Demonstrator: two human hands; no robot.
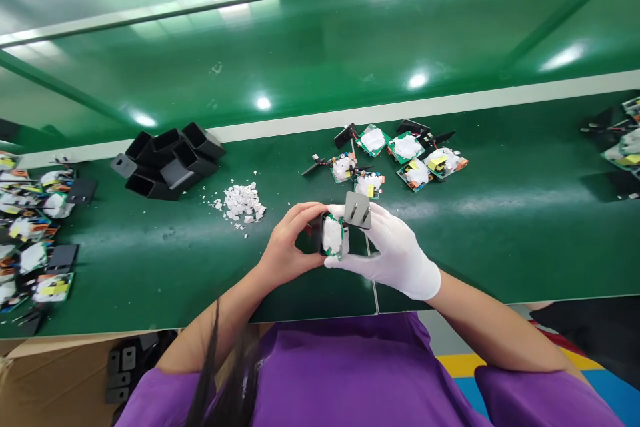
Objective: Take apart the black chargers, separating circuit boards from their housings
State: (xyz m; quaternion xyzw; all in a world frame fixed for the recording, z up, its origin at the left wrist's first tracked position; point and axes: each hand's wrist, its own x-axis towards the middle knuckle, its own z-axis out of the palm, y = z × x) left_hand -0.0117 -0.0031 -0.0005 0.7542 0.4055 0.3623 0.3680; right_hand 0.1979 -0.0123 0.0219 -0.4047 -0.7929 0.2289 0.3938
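My bare left hand grips a black plastic case near the front edge of the green table. Wearing a white glove, my right hand pinches a circuit board coated with white filler. The board sits at the open end of the case; how deep it goes inside cannot be made out. A grey plug cap with two metal prongs stands over the board's right side, against my gloved fingers.
Several filler-coated boards lie beyond my hands. Empty black cases are piled at the left, beside white crumbs. More boards crowd the left and right edges. A cardboard box holding finished-looking black units stands below.
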